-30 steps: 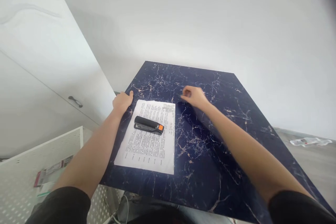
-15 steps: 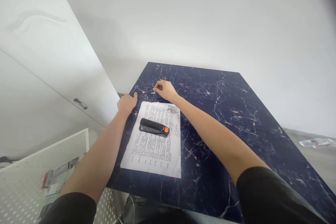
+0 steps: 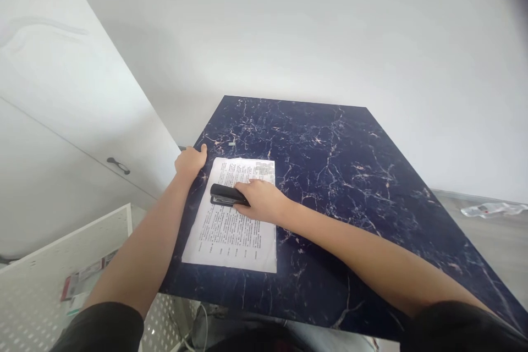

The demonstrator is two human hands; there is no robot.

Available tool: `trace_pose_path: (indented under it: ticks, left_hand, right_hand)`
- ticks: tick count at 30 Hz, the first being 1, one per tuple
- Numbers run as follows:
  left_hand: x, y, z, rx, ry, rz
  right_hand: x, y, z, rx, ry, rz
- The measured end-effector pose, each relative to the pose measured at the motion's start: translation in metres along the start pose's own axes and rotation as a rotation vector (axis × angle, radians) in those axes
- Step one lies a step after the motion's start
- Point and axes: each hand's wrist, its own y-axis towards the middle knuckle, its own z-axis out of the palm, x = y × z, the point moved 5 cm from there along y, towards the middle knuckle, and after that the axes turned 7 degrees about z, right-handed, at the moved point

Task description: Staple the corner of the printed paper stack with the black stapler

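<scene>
A black stapler (image 3: 225, 193) lies on a printed sheet of paper (image 3: 231, 236) on the dark blue marbled table (image 3: 313, 159). My right hand (image 3: 262, 201) is closed around the stapler's right end, thumb on the near side and fingers on the far side, covering its orange part. At the table's left edge, my left hand (image 3: 190, 161) grips the rim with the thumb on top; its other fingers are mostly hidden. Beyond the paper rests a small greyish strip (image 3: 231, 144), which looks like a row of staples.
On the left stand a white cabinet (image 3: 82, 93) with a dark handle (image 3: 118, 165) and a white perforated bin (image 3: 25, 291) holding packets. A clear plastic package (image 3: 493, 209) lies on the floor at right. A white wall rises behind the table.
My right hand set the small strip down beyond the paper, then came back toward me and took hold of the stapler. My left hand stayed at the table edge.
</scene>
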Motion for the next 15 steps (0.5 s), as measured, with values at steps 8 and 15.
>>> trace_pose_path:
  ticks: [8, 15]
  left_hand:
    - [-0.003, 0.003, 0.004, -0.068, -0.017, 0.063]
    - [-0.027, -0.013, -0.017, -0.514, -0.165, 0.254]
  right_hand:
    - [-0.061, -0.087, -0.015, -0.037, 0.093, 0.008]
    - [-0.074, -0.112, -0.020, -0.076, 0.135, 0.024]
